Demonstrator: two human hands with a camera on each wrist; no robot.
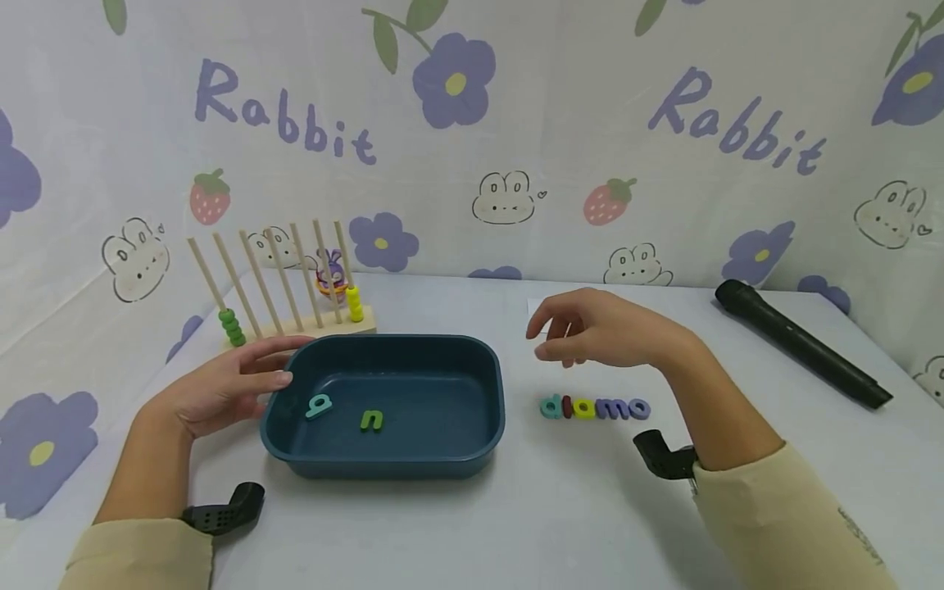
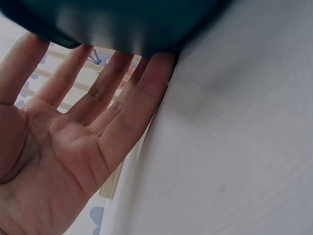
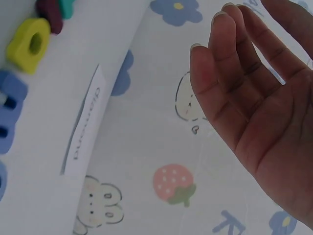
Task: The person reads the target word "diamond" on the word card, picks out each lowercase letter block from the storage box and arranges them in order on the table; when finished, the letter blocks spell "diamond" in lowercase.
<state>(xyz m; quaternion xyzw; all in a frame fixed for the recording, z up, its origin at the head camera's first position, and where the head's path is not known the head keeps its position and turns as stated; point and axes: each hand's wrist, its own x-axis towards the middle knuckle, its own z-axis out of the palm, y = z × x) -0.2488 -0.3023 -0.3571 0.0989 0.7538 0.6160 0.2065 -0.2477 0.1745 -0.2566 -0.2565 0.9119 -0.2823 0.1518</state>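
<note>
The tray [image 1: 383,474] is the reference landmark and stands level on the tabletop [image 1: 472,541].

Left hand [image 1: 229,381]: positioned at the left end of the tray. The thumb touches the rim; the fingers are extended and spaced apart, their tips against the outer wall.

Right hand [image 1: 608,328]: raised to the right of the tray, beyond the letter row. The fingers are slightly bent, the thumb is apart from them, and nothing is held.

Loose letters: a teal letter [image 1: 319,406] lies inside the tray toward its left end. A green letter n [image 1: 372,420] lies inside, to the right of the teal one. The letter row [image 1: 584,408], to the right of the tray, contains five pieces: teal, dark red, yellow and two purple. A paper slip [image 3: 83,132] bearing a printed word lies right of the tray, beyond the row.

Surroundings: a wooden rod stand [image 1: 347,325] with green and yellow beads is behind the tray's left part. A black rod-shaped object [image 1: 800,342] lies far right of the tray.
</note>
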